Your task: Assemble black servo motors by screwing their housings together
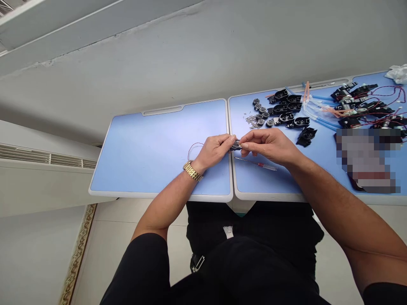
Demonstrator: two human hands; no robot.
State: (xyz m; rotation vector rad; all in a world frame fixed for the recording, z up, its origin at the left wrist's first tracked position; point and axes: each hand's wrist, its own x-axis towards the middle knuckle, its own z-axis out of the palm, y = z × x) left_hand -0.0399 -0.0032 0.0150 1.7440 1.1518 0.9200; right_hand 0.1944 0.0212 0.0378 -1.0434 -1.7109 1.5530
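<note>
A small black plastic part with shiny metal on it (pixel 235 145) sits between the fingertips of both hands, above the right table near the seam. The left hand (pixel 215 151) pinches its left end between thumb and fingers. The right hand (pixel 270 146) brings thumb and forefinger to its right end; whether they grip the part or something tiny on it, I cannot tell.

A thin dark-red wire (pixel 196 143) loops beside the left hand, above a gold-coloured metal link watch (pixel 193 170). Just below the right hand lies a screwdriver with a clear, red-marked handle (pixel 261 164). Farther off lie a heap of small silver screws (pixel 252 122), round silver metal pieces (pixel 258 107) and open black plastic housings (pixel 282 109). 2 blue-topped, pale-rimmed tables (pixel 143 156) stand side by side.
</note>
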